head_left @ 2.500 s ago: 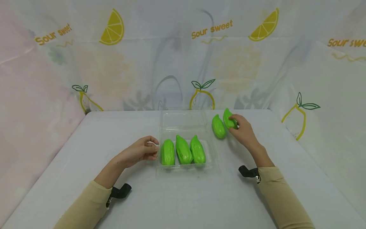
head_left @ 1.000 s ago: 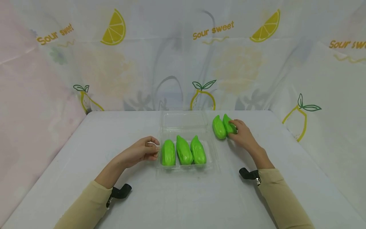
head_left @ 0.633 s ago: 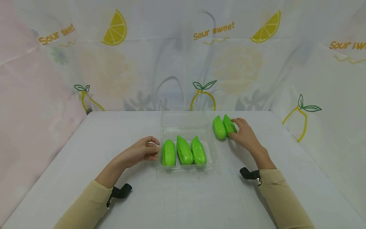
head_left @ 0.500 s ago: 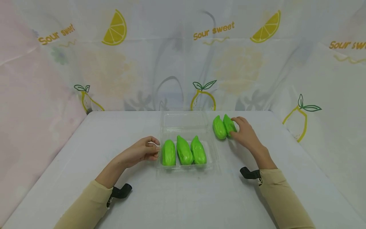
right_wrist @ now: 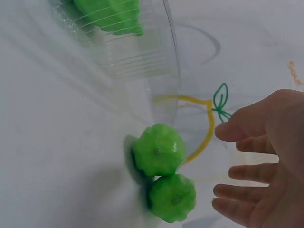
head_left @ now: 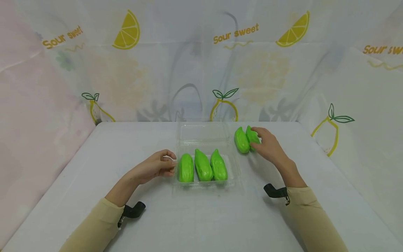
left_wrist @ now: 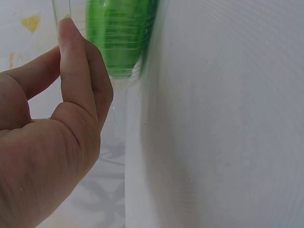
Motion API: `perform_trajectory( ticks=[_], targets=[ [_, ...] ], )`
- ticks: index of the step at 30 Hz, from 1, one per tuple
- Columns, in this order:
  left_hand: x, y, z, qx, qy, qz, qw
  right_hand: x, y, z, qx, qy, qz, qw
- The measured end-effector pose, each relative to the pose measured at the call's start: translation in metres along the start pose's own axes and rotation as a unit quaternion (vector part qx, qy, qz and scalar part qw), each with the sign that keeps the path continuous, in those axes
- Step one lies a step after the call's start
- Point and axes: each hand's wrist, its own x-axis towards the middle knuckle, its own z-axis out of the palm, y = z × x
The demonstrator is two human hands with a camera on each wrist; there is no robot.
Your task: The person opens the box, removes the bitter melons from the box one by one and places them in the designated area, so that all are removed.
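Note:
A clear plastic clamshell box point(head_left: 232, 167) stands mid-table with its lid laid back. Three shiny green, ribbed gourd-like fruits point(head_left: 186, 168) lie side by side inside it. My left hand point(head_left: 156, 164) pinches the box's left rim between thumb and fingertip, as the left wrist view shows. To the right of the box, two more such fruits lie on the table: a left one point(head_left: 241, 140) and a right one point(head_left: 252, 136), close together. My right hand point(right_wrist: 266, 166) hovers beside this pair with its fingers apart and nothing in them; in the head view it overlaps the right fruit.
White cloth covers the table point(head_left: 207, 220). Behind it hangs a printed curtain point(head_left: 189, 63) with lemon pictures, which also runs along both sides. Each wrist carries a black camera mount point(head_left: 133, 210).
My right hand brought the right fruit down and nearer, alongside the left one, and let go of it. Since then it has shifted slightly left over the pair. My left hand stays put.

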Motion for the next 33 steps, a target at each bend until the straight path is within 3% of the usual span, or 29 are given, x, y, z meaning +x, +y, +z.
perform_trajectory(
  ticks=[9,20,33],
  targets=[
    [0.002,-0.001,-0.001,0.004,0.004,-0.003,1.0,-0.004,-0.016,-0.005,-0.001,0.012,-0.042,0.999],
    [0.0,-0.001,0.0,0.006,0.005,0.001,1.0,-0.008,-0.033,-0.002,0.013,-0.01,-0.06,0.998],
    [0.0,0.0,0.001,0.002,-0.003,0.004,1.0,-0.018,-0.053,0.008,0.081,-0.061,-0.082,0.991]
  ],
)
